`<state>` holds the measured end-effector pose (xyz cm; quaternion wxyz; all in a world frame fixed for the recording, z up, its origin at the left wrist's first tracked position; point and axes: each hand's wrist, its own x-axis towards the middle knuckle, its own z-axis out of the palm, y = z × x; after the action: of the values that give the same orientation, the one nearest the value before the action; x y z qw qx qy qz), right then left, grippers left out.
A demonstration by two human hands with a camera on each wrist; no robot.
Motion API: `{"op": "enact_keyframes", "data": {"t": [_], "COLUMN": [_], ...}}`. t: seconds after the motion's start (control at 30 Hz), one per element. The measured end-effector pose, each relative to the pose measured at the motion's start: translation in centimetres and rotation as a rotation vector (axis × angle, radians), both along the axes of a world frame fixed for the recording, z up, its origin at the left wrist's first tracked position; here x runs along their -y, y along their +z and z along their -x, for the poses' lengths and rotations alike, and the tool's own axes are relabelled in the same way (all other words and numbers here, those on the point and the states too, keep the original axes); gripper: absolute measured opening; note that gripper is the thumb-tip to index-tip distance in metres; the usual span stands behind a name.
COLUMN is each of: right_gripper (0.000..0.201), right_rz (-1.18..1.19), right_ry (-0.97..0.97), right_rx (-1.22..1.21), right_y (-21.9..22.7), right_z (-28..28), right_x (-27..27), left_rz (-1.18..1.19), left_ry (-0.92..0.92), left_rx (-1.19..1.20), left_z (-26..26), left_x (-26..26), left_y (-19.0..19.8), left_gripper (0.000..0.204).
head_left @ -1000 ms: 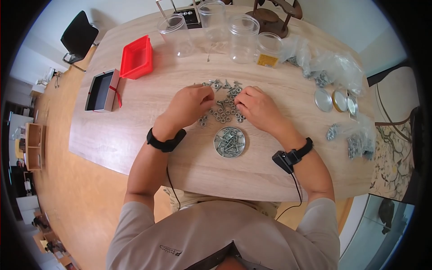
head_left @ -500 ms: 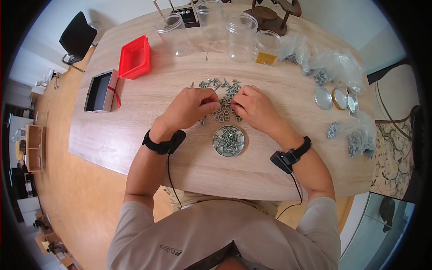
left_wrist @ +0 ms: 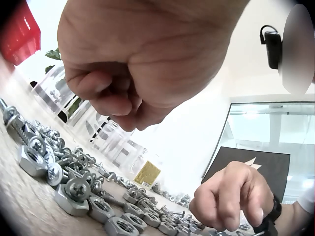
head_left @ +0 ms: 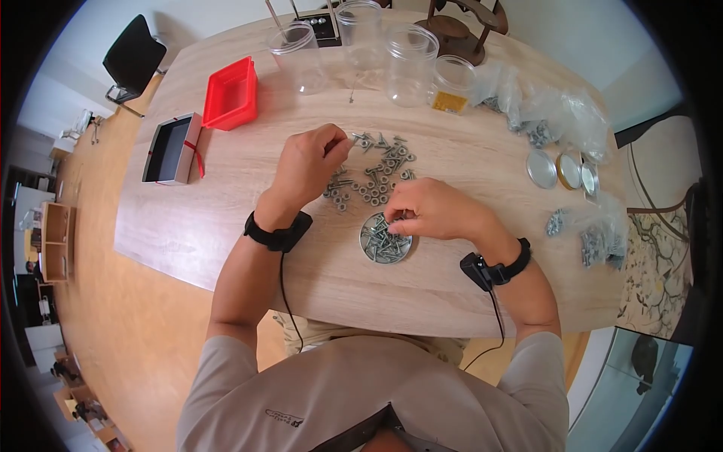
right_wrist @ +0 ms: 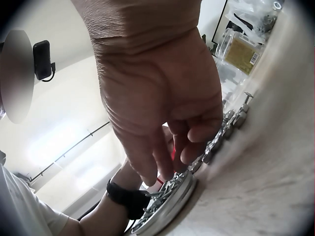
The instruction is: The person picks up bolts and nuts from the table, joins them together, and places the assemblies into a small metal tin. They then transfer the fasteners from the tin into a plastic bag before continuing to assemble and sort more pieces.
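The left hand (head_left: pixel 307 164) hovers at the left of a loose spread of screws and nuts (head_left: pixel 380 188), fingers curled and thumb against them; whatever may be between the tips is hidden. In the left wrist view, that hand (left_wrist: pixel 142 59) is above the nuts (left_wrist: pixel 123 223) and washered screws. The right hand (head_left: pixel 437 211) reaches over a round dish of screws (head_left: pixel 384 248), its fingertips at the upper right part. In the right wrist view, its fingers (right_wrist: pixel 162 157) point down, loosely bent, over the dish (right_wrist: pixel 170 206), with nothing seen gripped.
Clear jars (head_left: pixel 410 71) stand at the back, with a red basket (head_left: pixel 231 98) and a grey box (head_left: pixel 172 154) to the left. Plastic bags of hardware (head_left: pixel 576 124) and round lids (head_left: pixel 541 169) lie on the right. A black chair (head_left: pixel 134 56) is beyond the table.
The right hand has moved from the spread of hardware down to the dish. The left hand has drawn back up and left, uncovering screws and nuts beneath it.
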<state>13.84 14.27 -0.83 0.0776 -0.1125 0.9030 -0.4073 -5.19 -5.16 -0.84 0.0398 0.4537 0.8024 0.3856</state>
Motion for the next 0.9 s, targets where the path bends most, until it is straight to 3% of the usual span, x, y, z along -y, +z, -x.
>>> {"op": "enact_keyframes", "data": {"t": [0.17,0.33,0.47,0.63,0.73,0.9], "right_gripper": [0.021,0.020,0.016,0.016,0.018,0.017], "right_rz": [-0.004,0.007,-0.008,0.289,0.392,0.473], "right_ry": [-0.086,-0.232,-0.341,-0.509,-0.538,-0.656], "right_rx": [-0.061,0.030,0.026,0.176,0.157,0.205], "right_y": [0.0,1.2,0.1,-1.9,-3.1,-3.0], "right_z": [0.1,-0.9,-3.0,-5.9,-6.0,-5.4], "right_x": [-0.3,-1.5,-3.7,-4.7,-5.7,-6.3], "left_rz": [0.001,-0.003,0.142,0.377,0.343,0.354], "left_ry": [-0.007,0.002,-0.085,-0.248,-0.223,-0.254], "left_rx": [-0.034,-0.045,-0.039,0.049,-0.091,-0.079], "left_z": [0.0,-0.2,0.6,0.7,0.8,0.3], "left_x": [0.0,0.0,0.8,1.2,1.1,1.1], "left_y": [0.0,0.1,0.1,0.4,-0.4,-0.4], "left_gripper": [0.016,0.017,0.013,0.012,0.011,0.010]}}
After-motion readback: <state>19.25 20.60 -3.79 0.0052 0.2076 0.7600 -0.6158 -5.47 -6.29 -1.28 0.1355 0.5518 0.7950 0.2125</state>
